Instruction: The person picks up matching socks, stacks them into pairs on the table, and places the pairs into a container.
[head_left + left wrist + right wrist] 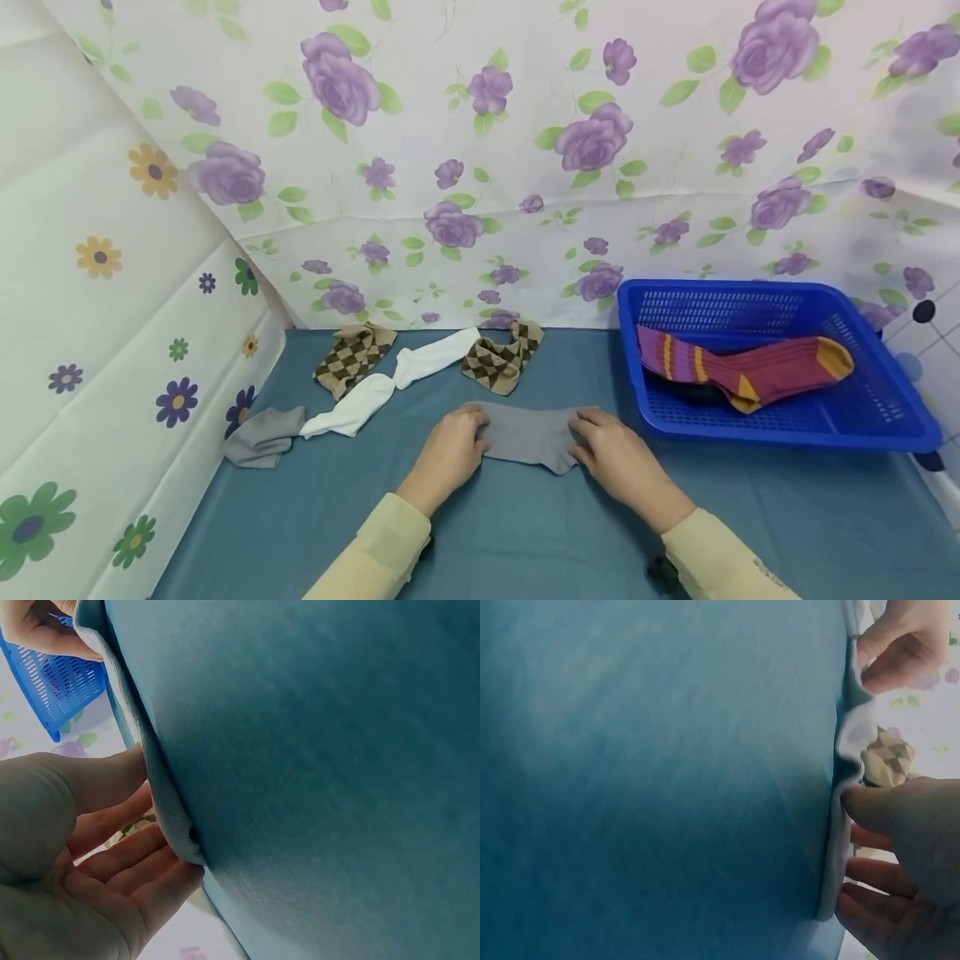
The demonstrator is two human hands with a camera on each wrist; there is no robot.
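Note:
A grey sock [532, 435] lies stretched sideways on the blue-green cloth in the head view, its heel bulging toward the person. My left hand [448, 454] holds its left end between thumb and fingers. At the opposite end, my right hand [618, 457] grips the sock with thumb and fingertips. The right wrist view shows the sock [855, 735] edge-on and wavy between both hands. In the left wrist view, the thumb and fingers of the left hand [97, 847] meet the sock's edge. Another grey sock [264, 437] lies crumpled at the far left.
Two white socks [356, 406] and two brown checkered socks [354, 360] lie behind the hands. A blue basket [787, 437] stands at the right, holding red, purple and yellow socks [787, 367] and something black. Flowered sheets [450, 275] rise behind and at the left.

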